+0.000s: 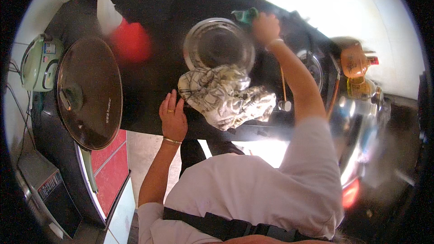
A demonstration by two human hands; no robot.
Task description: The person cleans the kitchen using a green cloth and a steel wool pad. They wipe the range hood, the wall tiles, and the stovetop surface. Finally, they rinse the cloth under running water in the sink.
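My right hand (267,28) is shut on a green cloth (246,16), which rests on the dark counter (159,17) at the top right of a round metal-rimmed lid or pan (219,45). The hand is a little blurred. My left hand (173,117) lies at the counter's front edge with its fingers apart and nothing in it. Its fingertips are beside a crumpled patterned cloth (225,96), touching or nearly so. This cloth overlaps the lower rim of the round lid or pan.
A large lidded pan (91,98) and a green appliance (44,64) stand at the left. A red object (132,42) with a white part lies nearby. At the right are a stove burner (310,69), an orange container (353,61) and a glass jar (361,88); low left, a dark appliance (59,200).
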